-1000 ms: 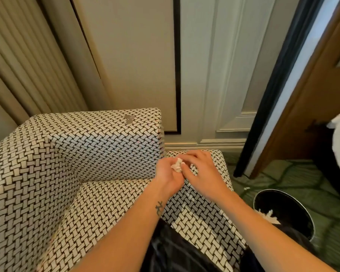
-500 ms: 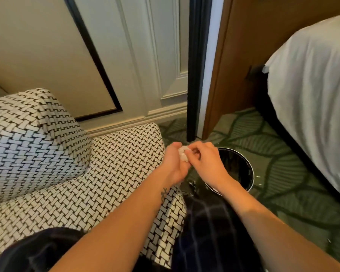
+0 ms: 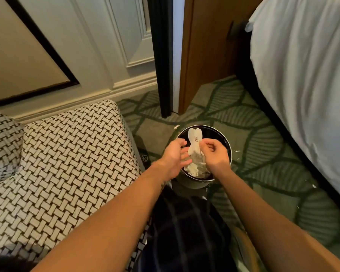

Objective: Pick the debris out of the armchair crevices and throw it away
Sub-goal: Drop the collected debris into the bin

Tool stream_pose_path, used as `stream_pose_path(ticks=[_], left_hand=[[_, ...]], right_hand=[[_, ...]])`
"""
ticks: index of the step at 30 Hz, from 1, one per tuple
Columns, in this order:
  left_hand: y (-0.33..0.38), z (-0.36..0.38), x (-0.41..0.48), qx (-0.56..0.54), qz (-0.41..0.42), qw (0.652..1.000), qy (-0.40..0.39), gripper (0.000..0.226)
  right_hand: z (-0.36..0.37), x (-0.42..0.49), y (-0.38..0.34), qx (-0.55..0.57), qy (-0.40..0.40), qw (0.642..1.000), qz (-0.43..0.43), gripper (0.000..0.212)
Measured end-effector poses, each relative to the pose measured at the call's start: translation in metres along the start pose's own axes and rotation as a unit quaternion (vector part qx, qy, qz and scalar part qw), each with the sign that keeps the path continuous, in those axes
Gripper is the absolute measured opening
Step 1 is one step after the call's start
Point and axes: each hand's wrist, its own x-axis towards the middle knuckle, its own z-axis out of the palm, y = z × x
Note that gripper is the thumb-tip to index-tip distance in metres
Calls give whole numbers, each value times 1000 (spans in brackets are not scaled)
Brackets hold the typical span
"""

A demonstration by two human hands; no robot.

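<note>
- Your left hand [image 3: 173, 160] hovers over the near-left rim of the black bin [image 3: 210, 127], fingers spread and loose, holding nothing
- Your right hand [image 3: 215, 154] is over the bin's mouth with its fingers curled; the fingertips [image 3: 201, 143] meet the edge of a white wrapper [image 3: 193, 142], and I cannot tell whether they pinch it
- The wrapper stands upright between your hands, its top near the bin's far rim
- Crumpled pale debris [image 3: 195, 168] lies inside the bin, under both hands
- The bin stands on the green carpet [image 3: 263, 154], just beside the armchair [image 3: 67, 163] seat's right edge
- Small white scraps [image 3: 177, 126] lie on the carpet around the bin
- The bed [image 3: 302, 75] runs along the carpet's right side
</note>
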Motion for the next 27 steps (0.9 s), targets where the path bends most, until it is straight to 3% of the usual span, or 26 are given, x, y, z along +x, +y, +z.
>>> stream_pose_path(ticks=[11, 19, 27], left_hand=[[-10, -11, -7, -28, 10, 999, 19, 42], [13, -38, -78, -68, 63, 995, -42, 29], [48, -113, -180, -133, 143, 979, -53, 48]], right_hand=[[2, -19, -17, 18, -52, 996, 66, 16], [23, -70, -94, -2, -174, 985, 6, 18], [61, -143, -185, 19, -259, 964, -51, 22]])
